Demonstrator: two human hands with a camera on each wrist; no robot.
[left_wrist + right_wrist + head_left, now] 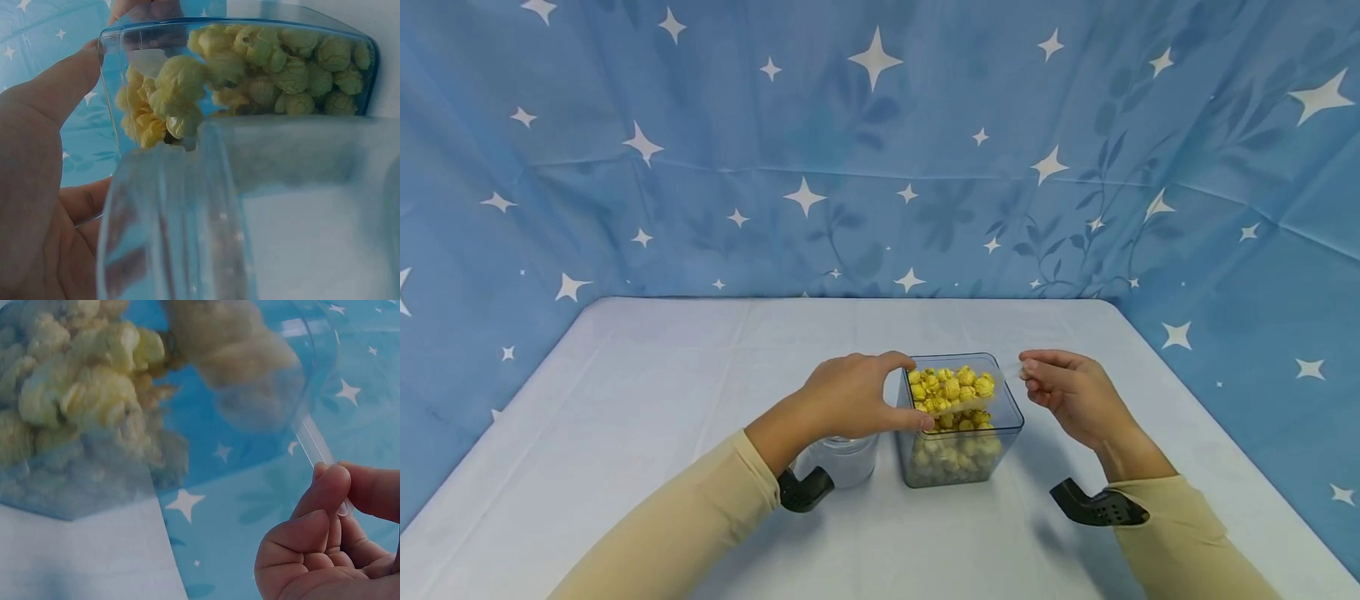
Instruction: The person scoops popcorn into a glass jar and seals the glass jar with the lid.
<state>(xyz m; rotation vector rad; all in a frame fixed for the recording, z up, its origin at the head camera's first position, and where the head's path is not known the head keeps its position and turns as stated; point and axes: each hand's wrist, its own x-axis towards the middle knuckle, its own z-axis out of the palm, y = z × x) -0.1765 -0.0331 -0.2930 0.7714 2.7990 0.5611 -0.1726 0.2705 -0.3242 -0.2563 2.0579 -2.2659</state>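
Clear box (pixel 951 475) of yellow popcorn (pixel 951 387) stands upright on the white-covered table (pixel 587 433). Its rim is gripped at the left side by the left hand (pixel 846 396), thumb at the near edge. The handle of a clear spoon (pixel 314 440) is pinched between thumb and fingers of the right hand (pixel 1071 396); its far end is held over the popcorn. A clear jar (pixel 847 462) is seen just left of the box, partly hidden by the left forearm.

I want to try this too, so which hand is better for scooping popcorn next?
Probably the right hand: it pinches a clear utensil that extends over the box of popcorn. The left hand is gripping the box's rim.
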